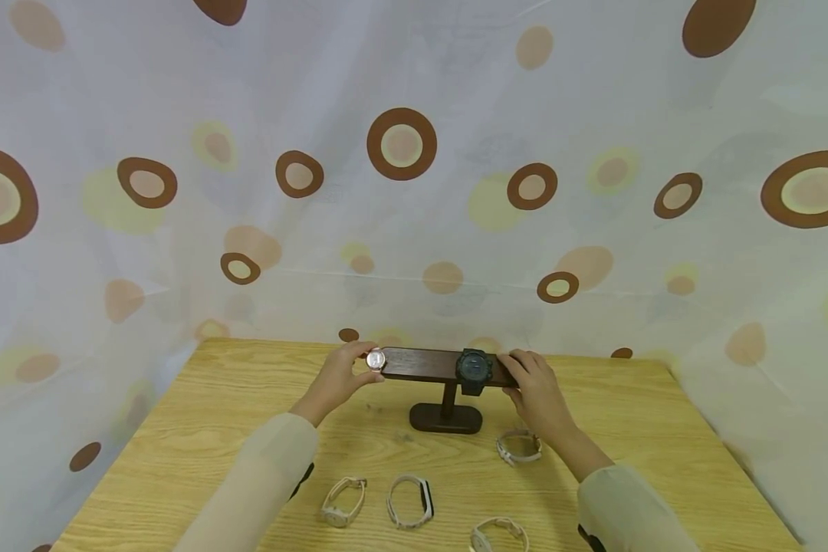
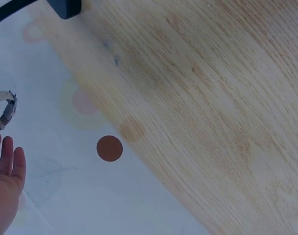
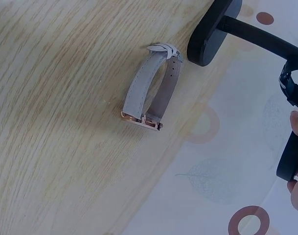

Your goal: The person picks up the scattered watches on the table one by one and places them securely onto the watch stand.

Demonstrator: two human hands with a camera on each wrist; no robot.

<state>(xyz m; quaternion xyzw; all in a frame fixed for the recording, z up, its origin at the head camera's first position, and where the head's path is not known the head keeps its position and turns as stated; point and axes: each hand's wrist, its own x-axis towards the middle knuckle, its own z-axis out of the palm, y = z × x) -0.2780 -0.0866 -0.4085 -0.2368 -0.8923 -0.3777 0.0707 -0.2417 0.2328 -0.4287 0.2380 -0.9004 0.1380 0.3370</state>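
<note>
A dark wooden watch stand [image 1: 417, 363] with a horizontal bar stands near the back of the table. At the bar's left end my left hand [image 1: 336, 377] pinches a small round-faced watch [image 1: 376, 359] between thumb and fingers. The left wrist view catches that watch's pale strap [image 2: 6, 116] just above the fingertips. My right hand [image 1: 540, 392] grips the bar's right end, thumb below and fingers over the top. Close beside it, a bulky black watch [image 1: 474, 369] is strapped around the bar. The stand's oval base [image 1: 445, 418] rests on the table.
Under my right forearm lies a watch with a greyish strap [image 3: 138, 93], buckled in a loop. Nearer the front are a pale-strapped watch [image 1: 336, 517], a white band with a dark face [image 1: 425, 498] and another watch [image 1: 481, 541]. A spotted sheet [image 1: 400, 69] hangs behind the wooden table [image 1: 241, 376].
</note>
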